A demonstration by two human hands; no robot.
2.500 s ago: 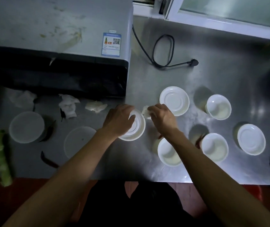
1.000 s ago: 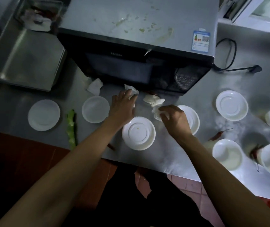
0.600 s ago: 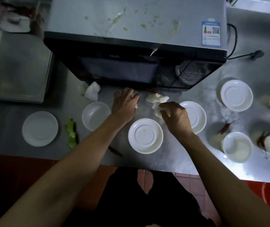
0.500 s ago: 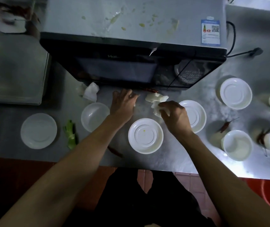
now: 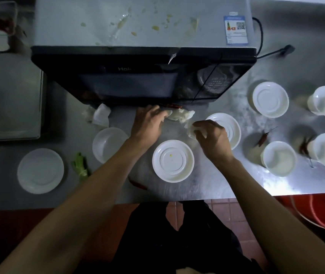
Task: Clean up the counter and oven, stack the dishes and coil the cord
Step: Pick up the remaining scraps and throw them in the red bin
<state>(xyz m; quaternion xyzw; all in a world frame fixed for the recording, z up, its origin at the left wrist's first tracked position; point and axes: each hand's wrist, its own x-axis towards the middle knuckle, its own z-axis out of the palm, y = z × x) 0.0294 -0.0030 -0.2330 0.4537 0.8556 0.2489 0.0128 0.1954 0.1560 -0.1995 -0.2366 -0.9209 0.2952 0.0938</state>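
Dishes are lying unstacked along the worktop's front edge: a plate [image 5: 173, 160] at mid-front, another plate [image 5: 40, 171] toward the left end, bowls [image 5: 279, 158] toward the right. A chilli [image 5: 138, 184] and a green stalk [image 5: 80, 167] are waiting too. Farther back, the right hand [image 5: 212, 139] is pinching a crumpled tissue [image 5: 189, 129], while the left hand [image 5: 149, 123], fingers curling, is gathering a tissue wad [image 5: 180, 115] beneath the oven [image 5: 144, 76]. Beyond, the oven top is showing spills and the cord [image 5: 272, 53] is trailing uncoiled. Most of the job looks undone.
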